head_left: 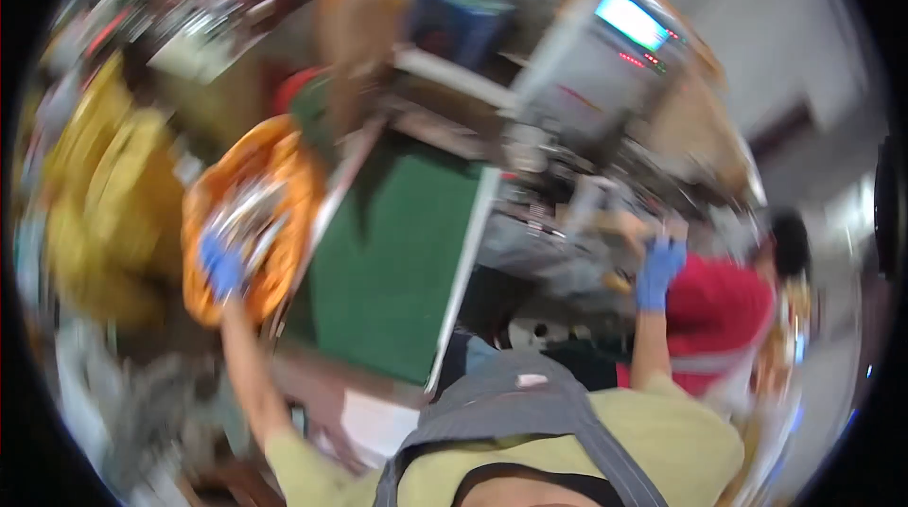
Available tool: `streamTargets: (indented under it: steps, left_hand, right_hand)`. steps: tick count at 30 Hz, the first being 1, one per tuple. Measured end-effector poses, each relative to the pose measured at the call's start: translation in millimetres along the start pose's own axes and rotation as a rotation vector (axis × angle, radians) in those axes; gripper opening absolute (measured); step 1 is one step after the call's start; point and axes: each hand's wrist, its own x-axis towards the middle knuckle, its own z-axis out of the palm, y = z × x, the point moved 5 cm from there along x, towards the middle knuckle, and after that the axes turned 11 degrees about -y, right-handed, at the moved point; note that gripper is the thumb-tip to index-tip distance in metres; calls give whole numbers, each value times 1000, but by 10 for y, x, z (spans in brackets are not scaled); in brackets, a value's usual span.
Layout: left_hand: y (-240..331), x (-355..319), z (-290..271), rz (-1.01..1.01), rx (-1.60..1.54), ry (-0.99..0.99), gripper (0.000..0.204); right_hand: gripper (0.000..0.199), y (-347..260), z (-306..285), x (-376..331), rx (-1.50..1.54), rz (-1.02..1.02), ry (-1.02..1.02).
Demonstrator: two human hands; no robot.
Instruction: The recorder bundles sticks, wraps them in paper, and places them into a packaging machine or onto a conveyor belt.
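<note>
My left hand [220, 266], in a blue glove, reaches into an orange bag-like container [301, 187] left of a green belt-like surface [402, 261]. Pale, slender items [257, 214] lie inside it, right by the fingers. Motion smears the fingers, so any grip is hidden. My right hand [659, 272], gloved in blue too, is stretched out on the far side of the green surface. It is beside a blurred heap of greyish plastic [558, 247]. Something pale shows near its fingertips, too smeared to name.
A grey machine [591, 72] with a lit screen stands at the upper right. Yellow sacks [118, 195] are piled on the left. A blue crate [459, 25] sits beyond the green surface. A person in a red top [719, 308] is close to my right arm.
</note>
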Motion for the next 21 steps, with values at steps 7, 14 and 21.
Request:
streamTargets:
  steps: [7,14,21]
  left_hand:
    - [231,-307,-720,95,86,220,60]
    - [339,-1162,-1376,-282,-434,-256,47]
    - [467,-1796,-533,-640,32,567,62]
  right_hand:
    - [5,-976,-1121,2105,-442,-810,613]
    - [28,-13,-97,3990,-1331,-287,-312]
    - [41,-1260,2327,1372,-888,-287,-798]
